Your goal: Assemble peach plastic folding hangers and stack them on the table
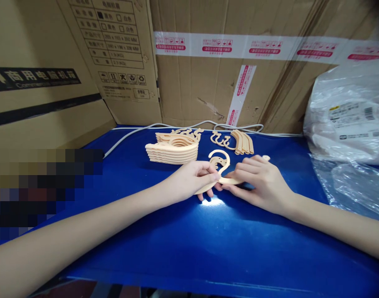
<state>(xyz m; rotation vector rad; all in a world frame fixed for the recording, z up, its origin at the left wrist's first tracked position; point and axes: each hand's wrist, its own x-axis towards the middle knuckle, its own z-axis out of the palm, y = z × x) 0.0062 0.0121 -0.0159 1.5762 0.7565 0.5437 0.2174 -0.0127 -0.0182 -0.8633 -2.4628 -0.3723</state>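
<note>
Both hands grip one cream plastic clothes hanger [228,160] just above the blue table, its curved hook standing up between them. My left hand [194,178] is closed round the left arm of the hanger, thumb near the base of the hook. On the other side my right hand [259,180] wraps the right arm, and a small end of it shows past the knuckles. Fingers cover much of both arms. Behind my left hand lies a neat stack of similar hangers [172,155]. Loose hooks [218,138] and several curved arm pieces [243,142] lie farther back.
The blue table [208,248] ends at a front edge near me. Cardboard boxes [192,82] wall the back and left. A white cable [164,125] runs along the back. Clear plastic bags [347,120] with a labelled white package lie at right. A pixelated patch hides the left side.
</note>
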